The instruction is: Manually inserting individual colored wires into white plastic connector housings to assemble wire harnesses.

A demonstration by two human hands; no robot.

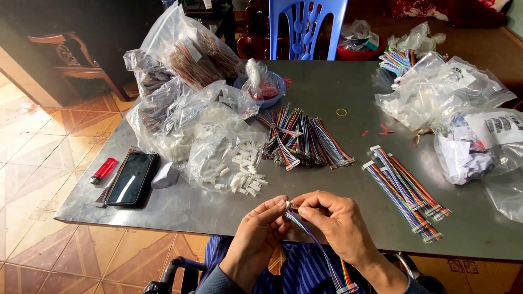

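Note:
Both my hands meet at the near edge of a grey metal table (327, 103). My left hand (260, 231) pinches a small white plastic connector at its fingertips. My right hand (333, 222) grips the end of a multicoloured ribbon cable (327, 258), which hangs down over my lap to a connector near the bottom edge. The cable end and the white connector touch between my fingertips. A loose heap of white connectors (244, 177) lies just beyond my left hand. Finished ribbon cables (406, 190) lie to the right of my right hand.
A pile of loose coloured cables (305, 139) sits mid-table. Clear plastic bags of parts (190, 92) crowd the left, more bags (452, 92) the right. A black phone (131, 177) and red lighter (103, 170) lie at the near left. A blue plastic chair (305, 27) stands behind.

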